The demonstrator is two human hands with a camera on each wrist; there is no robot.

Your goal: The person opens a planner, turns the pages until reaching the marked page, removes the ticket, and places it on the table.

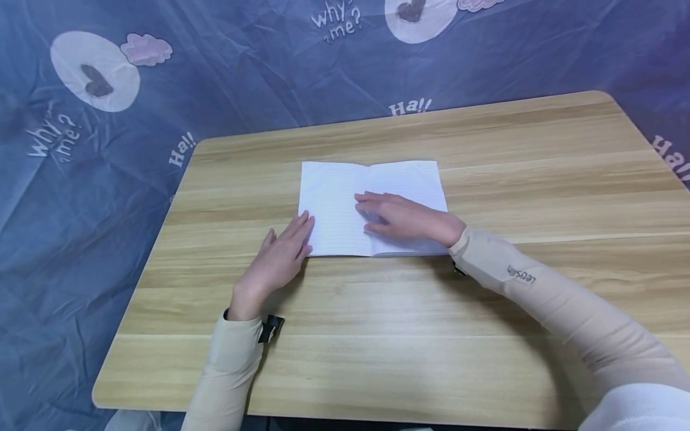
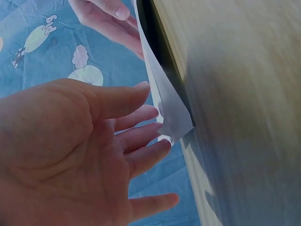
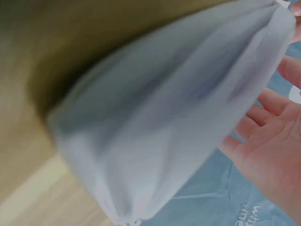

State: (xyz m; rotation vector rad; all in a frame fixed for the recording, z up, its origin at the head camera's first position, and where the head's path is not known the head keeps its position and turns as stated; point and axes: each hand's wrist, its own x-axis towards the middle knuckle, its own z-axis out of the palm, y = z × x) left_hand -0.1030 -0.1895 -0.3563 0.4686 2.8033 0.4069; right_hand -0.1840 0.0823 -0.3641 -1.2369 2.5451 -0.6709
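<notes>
An open notebook [image 1: 335, 206] with white lined pages lies on the wooden table, its centre fold running between two spread pages. My right hand [image 1: 403, 216] rests over the right page, fingers extended toward the fold. At the lower left corner of the notebook, my left hand [image 1: 277, 258] has its fingertips on the page edge. The left wrist view shows these fingers slightly spread beside a lifted paper corner [image 2: 175, 110]. Pages [image 3: 155, 136] bulge upward in the right wrist view, where the right hand's straight fingers [image 3: 263, 115] lie along them.
The wooden table [image 1: 377, 335] extends around the notebook on all sides. Behind it and to the left hangs blue cloth [image 1: 226, 72] printed with white ovals, clouds and lettering. Beige sleeves [image 1: 550, 299] cover both forearms, with a dark clip [image 1: 271, 329] at the left wrist.
</notes>
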